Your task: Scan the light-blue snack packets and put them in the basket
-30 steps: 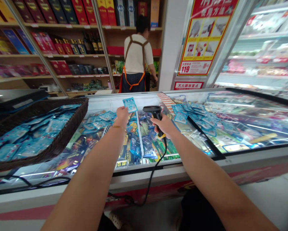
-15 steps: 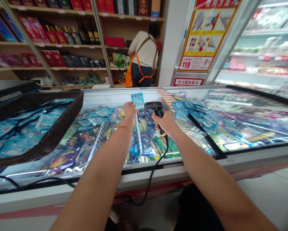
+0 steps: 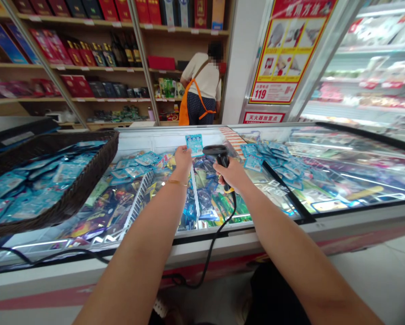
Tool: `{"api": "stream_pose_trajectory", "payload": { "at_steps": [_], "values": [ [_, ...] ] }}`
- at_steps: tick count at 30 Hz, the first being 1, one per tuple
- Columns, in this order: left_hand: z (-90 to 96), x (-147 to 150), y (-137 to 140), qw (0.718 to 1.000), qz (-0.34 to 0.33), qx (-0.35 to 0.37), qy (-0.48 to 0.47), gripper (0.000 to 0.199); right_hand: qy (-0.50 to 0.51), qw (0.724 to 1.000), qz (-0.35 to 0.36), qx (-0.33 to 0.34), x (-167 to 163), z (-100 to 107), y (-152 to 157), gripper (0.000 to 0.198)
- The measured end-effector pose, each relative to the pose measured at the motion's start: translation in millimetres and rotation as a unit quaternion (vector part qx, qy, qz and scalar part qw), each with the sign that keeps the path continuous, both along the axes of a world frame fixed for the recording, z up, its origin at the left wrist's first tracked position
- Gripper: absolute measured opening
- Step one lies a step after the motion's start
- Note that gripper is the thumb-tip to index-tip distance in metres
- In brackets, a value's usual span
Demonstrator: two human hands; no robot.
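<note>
Pinched in my left hand (image 3: 183,157) is a small light-blue packet (image 3: 194,145), held upright above the chest freezer (image 3: 148,135). My right hand (image 3: 232,172) is wrapped round the grip of a black barcode scanner (image 3: 219,153), whose head points left toward the packet, a short gap apart. The scanner's cable (image 3: 210,250) hangs down over the freezer's front edge. Similar blue packets lie in a pile (image 3: 136,164) on the left of my hands and in another pile (image 3: 277,158) on the right.
A dark wicker basket (image 3: 103,169) of blue packets stands on the freezer's left part. Wire dividers (image 3: 140,194) separate bagged goods inside. Across the freezer a person in an orange apron (image 3: 200,88) bends toward shelves (image 3: 104,67). A lit display case (image 3: 368,81) stands at the right.
My hands, the packet and the scanner stay almost in place. The view has shifted slightly, and the packet is turned a little more upright.
</note>
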State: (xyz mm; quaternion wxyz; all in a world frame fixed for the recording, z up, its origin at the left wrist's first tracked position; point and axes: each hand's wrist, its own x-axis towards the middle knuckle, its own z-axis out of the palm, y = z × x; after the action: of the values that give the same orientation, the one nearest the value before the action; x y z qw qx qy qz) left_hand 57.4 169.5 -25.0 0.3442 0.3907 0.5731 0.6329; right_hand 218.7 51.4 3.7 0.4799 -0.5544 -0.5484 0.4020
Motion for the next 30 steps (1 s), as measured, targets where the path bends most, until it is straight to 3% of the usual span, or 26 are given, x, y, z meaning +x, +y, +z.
{"api": "stream_pose_trajectory", "payload": {
  "at_steps": [3,6,10,16,21,26,30],
  "values": [
    [2.4,0,-3,0.999,-0.023,-0.009,-0.030,0.016,0.022,1.000,-0.003,-0.016,0,3,1,0.022],
    [6.3,5,-5,1.000,0.003,-0.019,0.000,0.011,0.078,0.996,0.006,-0.044,9,9,0,0.018],
    [12.2,30,-9,0.998,-0.054,-0.034,-0.007,0.005,0.136,0.989,-0.022,-0.050,48,19,-8,0.021],
    [16.6,105,-16,0.978,-0.197,-0.054,-0.051,0.011,0.147,0.980,-0.124,-0.052,139,28,-32,0.024],
    [10.5,174,-22,0.961,-0.263,-0.057,-0.059,0.017,0.151,0.969,-0.189,-0.048,191,28,-46,0.018],
    [0.3,213,-28,0.958,-0.276,-0.058,-0.044,0.022,0.158,0.960,-0.225,-0.045,209,28,-56,0.016],
    [-0.7,207,-28,0.959,-0.280,-0.034,-0.018,0.015,0.152,0.961,-0.225,-0.045,202,28,-57,0.016]
  ]
}}
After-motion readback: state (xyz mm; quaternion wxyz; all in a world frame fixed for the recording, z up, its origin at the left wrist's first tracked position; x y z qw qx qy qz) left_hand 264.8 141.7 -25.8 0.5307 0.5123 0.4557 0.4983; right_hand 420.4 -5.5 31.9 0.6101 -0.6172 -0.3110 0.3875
